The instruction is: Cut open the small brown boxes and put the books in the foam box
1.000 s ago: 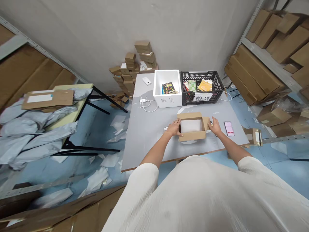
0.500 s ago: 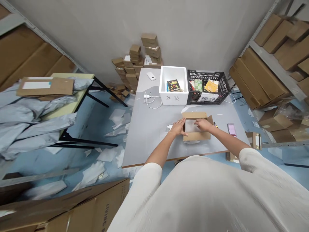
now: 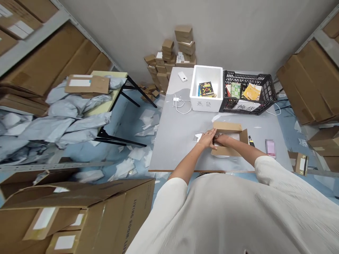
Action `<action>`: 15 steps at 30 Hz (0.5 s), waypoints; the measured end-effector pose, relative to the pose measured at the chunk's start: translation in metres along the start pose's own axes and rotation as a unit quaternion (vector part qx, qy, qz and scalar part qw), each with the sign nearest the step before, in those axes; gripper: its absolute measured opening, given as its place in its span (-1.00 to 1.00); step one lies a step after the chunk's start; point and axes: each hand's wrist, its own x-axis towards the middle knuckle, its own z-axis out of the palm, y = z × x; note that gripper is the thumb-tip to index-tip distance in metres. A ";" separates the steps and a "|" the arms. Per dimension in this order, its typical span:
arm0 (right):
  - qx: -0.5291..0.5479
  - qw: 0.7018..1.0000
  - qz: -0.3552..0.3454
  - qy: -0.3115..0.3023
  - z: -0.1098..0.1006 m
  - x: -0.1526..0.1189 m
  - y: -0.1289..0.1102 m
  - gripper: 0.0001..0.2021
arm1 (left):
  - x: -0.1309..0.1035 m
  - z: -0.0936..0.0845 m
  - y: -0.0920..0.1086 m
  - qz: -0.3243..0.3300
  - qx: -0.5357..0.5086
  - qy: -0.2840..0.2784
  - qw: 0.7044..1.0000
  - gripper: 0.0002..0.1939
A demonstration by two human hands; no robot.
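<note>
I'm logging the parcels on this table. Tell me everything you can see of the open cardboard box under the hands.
The cardboard box is small, shallow and brown, lying flat near the front edge of the grey table. Its flaps are folded open at the far and right sides. Something white lies inside. The left hand rests on its left edge, and the right hand reaches into its left part. A white sheet shows beneath it.

Bright, even room light on my head feed, soft shadows only.
My wide lens bows the shelving (image 3: 39,38) and cartons at the edges; centre is fairly sharp, though the phone (image 3: 270,147) on the table (image 3: 180,141) reads as a pixelated smear.
</note>
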 end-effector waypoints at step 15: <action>0.004 1.000 -0.019 -0.006 -0.007 0.019 -0.010 -0.51 | -0.006 -0.002 -0.004 -0.010 0.001 -0.009 1.000 0.60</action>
